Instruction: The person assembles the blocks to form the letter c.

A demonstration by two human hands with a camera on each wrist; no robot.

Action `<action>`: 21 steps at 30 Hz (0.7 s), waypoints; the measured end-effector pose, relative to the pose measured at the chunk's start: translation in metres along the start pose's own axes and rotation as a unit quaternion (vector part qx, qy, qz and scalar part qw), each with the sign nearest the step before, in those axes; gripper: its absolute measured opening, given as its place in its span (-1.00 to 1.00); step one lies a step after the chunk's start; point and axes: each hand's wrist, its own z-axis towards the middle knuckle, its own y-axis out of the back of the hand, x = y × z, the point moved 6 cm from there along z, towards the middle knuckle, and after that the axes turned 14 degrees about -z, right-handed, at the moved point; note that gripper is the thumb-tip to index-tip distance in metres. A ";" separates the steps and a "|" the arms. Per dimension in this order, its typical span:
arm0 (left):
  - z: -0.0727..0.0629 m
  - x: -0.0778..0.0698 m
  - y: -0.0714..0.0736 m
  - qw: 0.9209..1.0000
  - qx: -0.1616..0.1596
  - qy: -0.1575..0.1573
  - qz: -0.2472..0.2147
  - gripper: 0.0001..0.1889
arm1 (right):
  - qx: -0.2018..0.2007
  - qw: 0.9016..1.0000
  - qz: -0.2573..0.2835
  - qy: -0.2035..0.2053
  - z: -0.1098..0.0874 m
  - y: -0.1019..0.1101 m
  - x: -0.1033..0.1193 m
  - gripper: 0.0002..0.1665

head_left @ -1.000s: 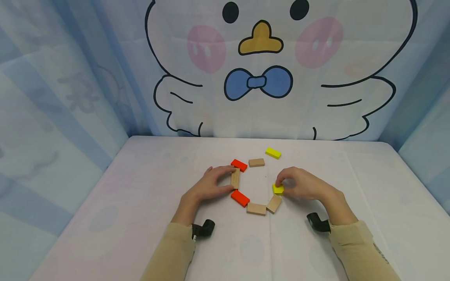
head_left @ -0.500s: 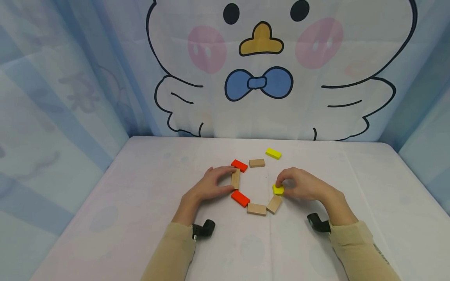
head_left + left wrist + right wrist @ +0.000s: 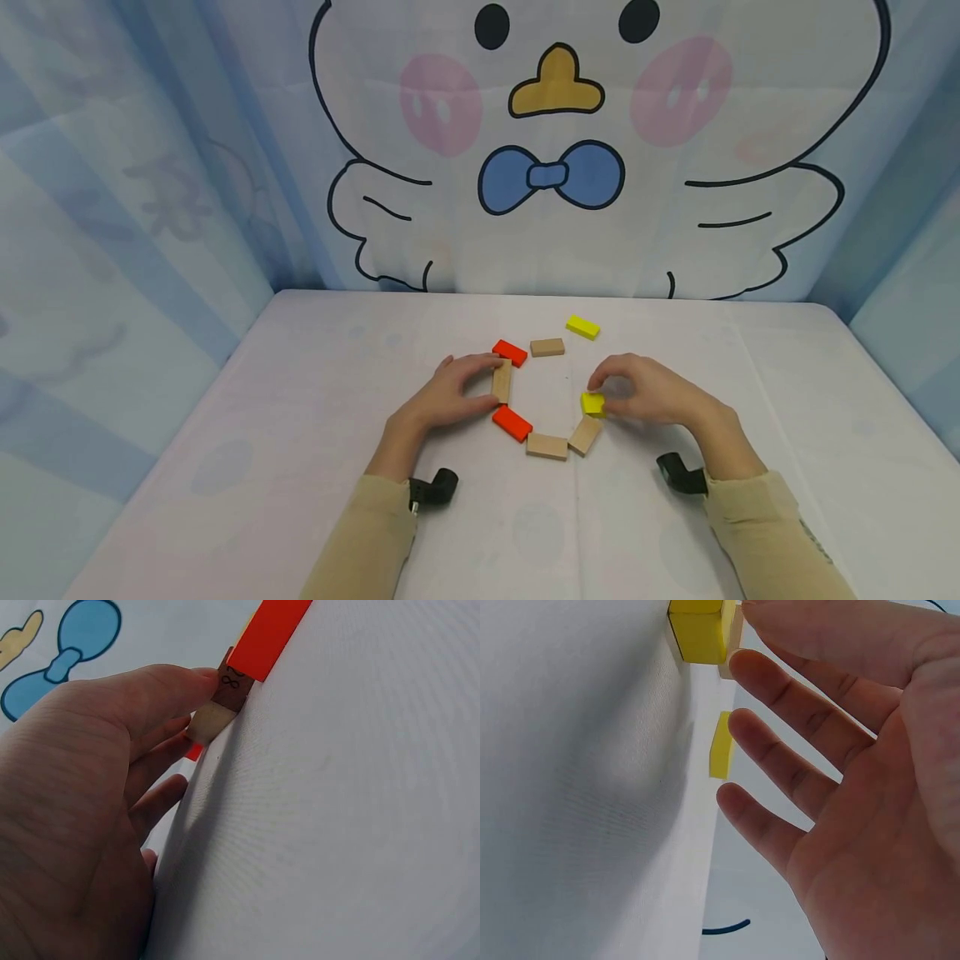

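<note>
In the head view my left hand (image 3: 450, 396) pinches a plain wooden block (image 3: 502, 382) between thumb and fingers at its two ends. Dark markings show on that wooden block (image 3: 233, 682) in the left wrist view. A red block (image 3: 510, 352) lies at its far end and another red block (image 3: 512, 423) at its near end. My right hand (image 3: 648, 390) is at a yellow block (image 3: 592, 404), fingertips right beside it. In the right wrist view the fingers of the right hand (image 3: 840, 750) are spread and fairly straight next to the yellow block (image 3: 699, 634).
Two wooden blocks, one at the front (image 3: 547, 447) and one angled (image 3: 585, 435), continue the ring of blocks. Farther back lie a wooden block (image 3: 547, 347) and a yellow block (image 3: 582, 327). A white cloth covers the table (image 3: 480, 533); a printed curtain (image 3: 555, 242) hangs behind.
My right hand has lifted slightly, its fingers loosening from the yellow block, which stays in place. The left hand and the other blocks have not visibly moved.
</note>
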 end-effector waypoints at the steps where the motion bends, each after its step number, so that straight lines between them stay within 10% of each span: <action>1: 0.000 0.000 0.000 1.000 0.000 0.000 0.000 -0.39 | -0.002 1.000 -0.001 -0.001 0.000 0.000 0.000 -0.72; 21: 0.000 -0.001 -0.001 1.000 -0.003 0.002 -0.001 -0.40 | -0.050 0.999 0.013 -0.015 0.002 0.006 -0.003 -0.62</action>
